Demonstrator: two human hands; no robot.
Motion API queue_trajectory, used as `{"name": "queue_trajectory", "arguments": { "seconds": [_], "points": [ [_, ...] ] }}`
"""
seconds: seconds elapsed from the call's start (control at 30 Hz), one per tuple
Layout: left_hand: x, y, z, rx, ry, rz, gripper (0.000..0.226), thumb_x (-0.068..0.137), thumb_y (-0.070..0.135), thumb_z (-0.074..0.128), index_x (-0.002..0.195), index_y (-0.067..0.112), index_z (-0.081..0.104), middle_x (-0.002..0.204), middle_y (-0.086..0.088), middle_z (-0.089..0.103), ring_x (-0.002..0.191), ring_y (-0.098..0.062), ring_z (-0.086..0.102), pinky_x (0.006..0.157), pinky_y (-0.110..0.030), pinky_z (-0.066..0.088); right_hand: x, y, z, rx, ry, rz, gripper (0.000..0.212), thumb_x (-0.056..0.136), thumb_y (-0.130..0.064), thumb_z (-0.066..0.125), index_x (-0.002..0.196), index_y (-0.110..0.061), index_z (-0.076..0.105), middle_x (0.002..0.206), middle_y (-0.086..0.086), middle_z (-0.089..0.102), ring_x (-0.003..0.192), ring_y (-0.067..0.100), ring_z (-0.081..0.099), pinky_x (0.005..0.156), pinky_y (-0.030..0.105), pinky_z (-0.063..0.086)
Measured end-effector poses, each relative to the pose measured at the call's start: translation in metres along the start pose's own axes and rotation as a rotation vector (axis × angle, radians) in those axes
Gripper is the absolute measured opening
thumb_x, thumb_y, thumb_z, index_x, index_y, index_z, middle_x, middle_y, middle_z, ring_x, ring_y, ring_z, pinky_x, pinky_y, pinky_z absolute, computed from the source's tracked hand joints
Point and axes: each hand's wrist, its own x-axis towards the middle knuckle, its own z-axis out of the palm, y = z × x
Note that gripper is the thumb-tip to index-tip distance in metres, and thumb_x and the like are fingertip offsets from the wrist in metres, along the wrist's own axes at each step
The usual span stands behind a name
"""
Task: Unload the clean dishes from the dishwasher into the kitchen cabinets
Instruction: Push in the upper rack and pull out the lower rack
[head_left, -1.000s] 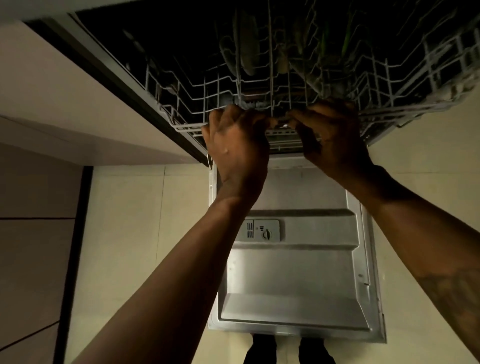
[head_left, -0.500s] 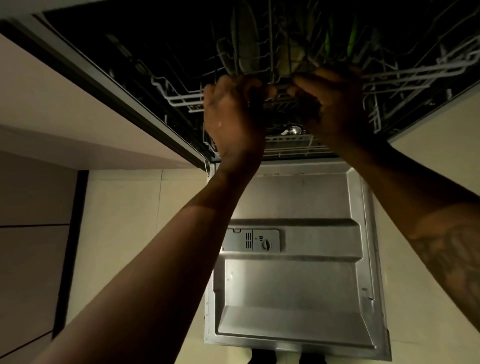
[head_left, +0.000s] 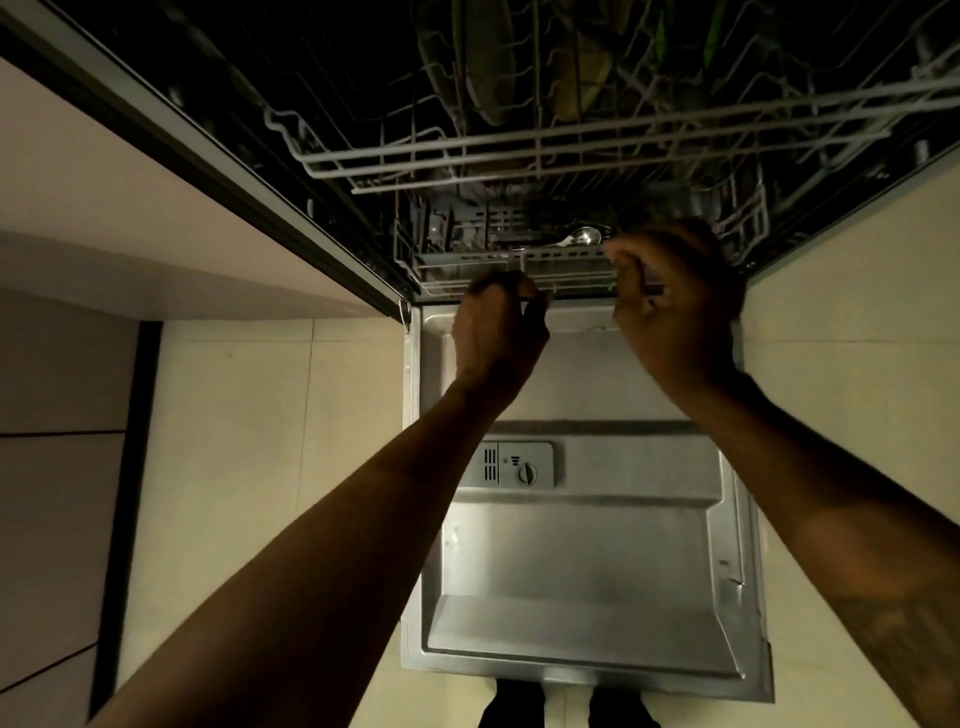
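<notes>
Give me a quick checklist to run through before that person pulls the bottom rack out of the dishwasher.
1. Door fully down and flat: ok.
2. Door surface free of things in the rack's path: ok, nothing lies on it.
3. Left hand at the front edge of the lower rack: ok, fingers curled there, though a firm hold cannot be told.
4. Right hand at the same edge: ok, but its grip is blurred; cannot tell.
5. Upper rack pushed in, out of the way: ok.
6. Spoon in the lower rack lying safely: cannot tell, too dark.
</notes>
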Motion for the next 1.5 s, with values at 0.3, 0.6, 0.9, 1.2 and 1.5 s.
{"name": "queue_trajectory", "arguments": {
  "seconds": [0.3,0.6,0.9,1.2,1.5],
  "points": [
    [0.042,-0.017,0.091,0.229,-0.073,0.061,0.039,0.091,0.013,0.061,0.13,0.015,0.056,0.121,-0.007,0.065,0.11,-0.024,0.062,0.077,-0.033,0.057,-0.015,0.061,0.067,-0.219,-0.507,0.213,0.057,0.094,-0.013,0.063,0.149,-0.012,0.044,0.146,0.016,0.05,0.135,0.034,0.045,0.11,0.036,0.038],
    [0.06,-0.037,0.096,0.287,-0.01,0.172,0.03,0.102,0.017,0.046,0.124,0.014,0.066,0.118,-0.008,0.068,0.101,-0.018,0.061,0.088,-0.027,0.05,-0.011,0.076,0.086,-0.323,-0.694,0.151,0.037,0.096,-0.005,0.048,0.131,-0.003,0.059,0.127,0.023,0.06,0.115,0.039,0.057,0.095,0.041,0.045],
    [0.032,-0.028,0.08,0.436,-0.063,0.148,0.026,0.102,0.021,0.046,0.119,0.022,0.067,0.109,-0.005,0.069,0.092,-0.021,0.065,0.062,-0.026,0.037,-0.034,0.057,0.069,-0.243,-0.627,0.333,0.026,0.101,-0.03,0.056,0.119,-0.018,0.069,0.115,0.01,0.07,0.11,0.031,0.064,0.087,0.033,0.05],
    [-0.033,-0.029,0.062,0.485,-0.251,0.177,0.027,0.103,0.03,0.046,0.111,0.026,0.072,0.091,0.0,0.071,0.076,-0.018,0.064,0.057,-0.029,0.041,-0.095,0.029,0.036,-0.2,-0.677,0.305,0.023,0.099,-0.025,0.057,0.113,-0.015,0.073,0.106,0.01,0.072,0.101,0.029,0.066,0.079,0.023,0.041],
    [-0.097,-0.027,0.051,0.467,-0.369,0.114,0.023,0.097,0.026,0.05,0.104,0.023,0.072,0.091,-0.001,0.072,0.083,-0.023,0.067,0.063,-0.028,0.041,-0.144,-0.005,0.005,-0.18,-0.731,0.338,0.024,0.098,-0.029,0.058,0.113,-0.018,0.073,0.104,0.009,0.074,0.097,0.032,0.068,0.081,0.039,0.056]
  ]
}}
